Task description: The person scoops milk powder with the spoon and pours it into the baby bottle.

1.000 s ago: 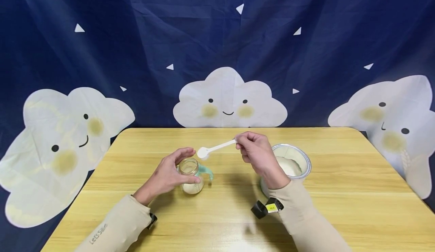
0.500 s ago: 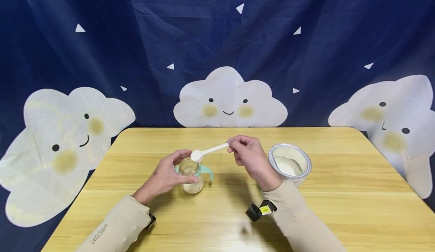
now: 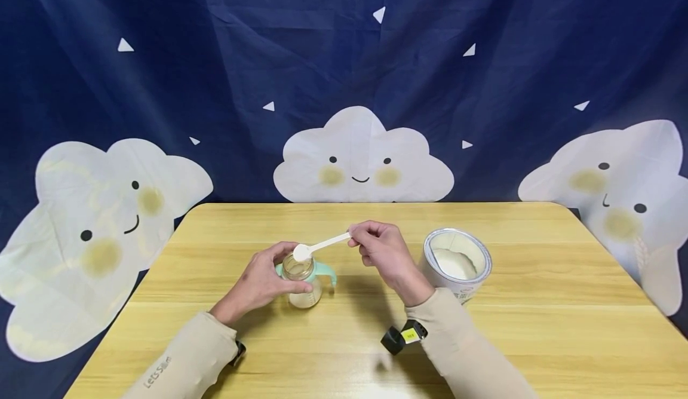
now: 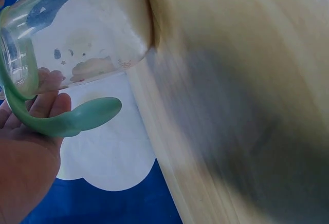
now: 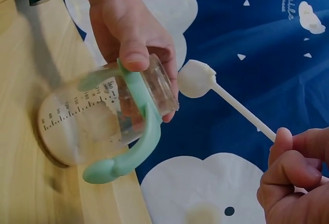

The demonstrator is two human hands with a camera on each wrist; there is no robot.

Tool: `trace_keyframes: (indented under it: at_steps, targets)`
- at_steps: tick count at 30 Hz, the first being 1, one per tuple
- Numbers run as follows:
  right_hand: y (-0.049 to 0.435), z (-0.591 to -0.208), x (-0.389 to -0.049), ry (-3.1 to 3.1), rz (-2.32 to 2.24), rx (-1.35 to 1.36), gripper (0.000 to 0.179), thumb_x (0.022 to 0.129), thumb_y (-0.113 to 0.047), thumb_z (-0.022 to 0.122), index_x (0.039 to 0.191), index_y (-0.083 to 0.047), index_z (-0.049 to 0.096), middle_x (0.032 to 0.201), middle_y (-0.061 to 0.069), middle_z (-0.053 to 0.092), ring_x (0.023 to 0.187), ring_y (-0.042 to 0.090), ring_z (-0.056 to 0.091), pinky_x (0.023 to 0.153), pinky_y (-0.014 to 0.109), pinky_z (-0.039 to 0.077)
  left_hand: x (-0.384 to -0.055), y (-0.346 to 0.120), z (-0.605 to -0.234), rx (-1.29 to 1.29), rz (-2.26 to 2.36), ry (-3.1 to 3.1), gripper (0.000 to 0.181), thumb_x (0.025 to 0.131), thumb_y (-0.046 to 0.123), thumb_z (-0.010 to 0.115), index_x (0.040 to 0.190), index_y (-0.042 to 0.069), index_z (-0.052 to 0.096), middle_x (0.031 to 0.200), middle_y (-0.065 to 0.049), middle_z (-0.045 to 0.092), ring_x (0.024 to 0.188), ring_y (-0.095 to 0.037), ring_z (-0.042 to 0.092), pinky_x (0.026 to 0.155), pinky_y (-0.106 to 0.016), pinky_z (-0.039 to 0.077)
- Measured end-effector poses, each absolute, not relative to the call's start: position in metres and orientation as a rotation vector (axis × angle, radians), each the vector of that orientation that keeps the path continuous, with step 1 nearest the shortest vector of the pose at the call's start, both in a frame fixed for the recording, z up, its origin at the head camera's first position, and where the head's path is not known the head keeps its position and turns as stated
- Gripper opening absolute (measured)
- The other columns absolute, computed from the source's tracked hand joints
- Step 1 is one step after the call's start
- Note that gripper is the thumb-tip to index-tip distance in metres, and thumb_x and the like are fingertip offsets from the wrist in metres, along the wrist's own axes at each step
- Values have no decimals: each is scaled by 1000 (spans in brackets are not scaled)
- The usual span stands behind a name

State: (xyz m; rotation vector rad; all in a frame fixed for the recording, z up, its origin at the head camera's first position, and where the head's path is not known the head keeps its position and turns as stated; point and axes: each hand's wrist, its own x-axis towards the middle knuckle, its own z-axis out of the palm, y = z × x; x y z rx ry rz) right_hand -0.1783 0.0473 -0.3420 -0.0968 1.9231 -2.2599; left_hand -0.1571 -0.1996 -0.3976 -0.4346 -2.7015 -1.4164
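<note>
A clear baby bottle point(image 3: 305, 299) with green handles point(image 5: 149, 131) and a measuring scale stands uncapped on the table, pale contents at its bottom. My left hand point(image 3: 263, 276) holds it round the neck, thumb in front and fingers behind. Between thumb and fingers my right hand point(image 3: 384, 252) pinches the handle end of a white measuring scoop point(image 5: 195, 79). The scoop's bowl is just above the bottle's open mouth; in the right wrist view powder shows at its rim. To the right stands an open can point(image 3: 462, 288) of whitish powder.
The wooden table point(image 3: 537, 327) reaches back to a dark blue curtain point(image 3: 344, 46) printed with white clouds. A black wrist device point(image 3: 395, 339) sits on the right sleeve, above the table.
My right hand has moved left, bringing the scoop from beside the bottle to over its mouth. The left hand and the bottle stay in place, and more of the can shows.
</note>
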Motion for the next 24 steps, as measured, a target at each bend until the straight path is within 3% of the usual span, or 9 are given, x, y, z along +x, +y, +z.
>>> trace_keyframes:
  at_steps: [7, 16, 24]
  targets:
    - [42, -347, -179, 1937, -2226, -103, 13, 97, -2, 60, 97, 9, 67, 69, 0, 62, 55, 7, 35, 46, 17, 26, -156, -199, -398, -427, -1416, -2692, 72, 62, 28, 97, 124, 9, 65, 108, 0, 70, 97, -18, 65, 85, -37, 52]
    - [36, -352, -180, 1989, -2172, -119, 13, 97, -3, 61, 94, 7, 69, 69, -1, 63, 53, 7, 37, 45, 17, 30, -157, -199, -399, -429, -1432, -2686, 76, 63, 29, 97, 128, 5, 63, 120, -5, 68, 104, -20, 64, 88, -38, 52]
    - [38, -352, -179, 2063, -2080, -164, 13, 93, -3, 63, 97, 7, 72, 72, 0, 64, 54, 8, 36, 46, 17, 32, -157, -200, -400, -425, -1424, -2683, 75, 63, 29, 97, 127, 10, 65, 117, -2, 69, 99, -18, 64, 83, -32, 52]
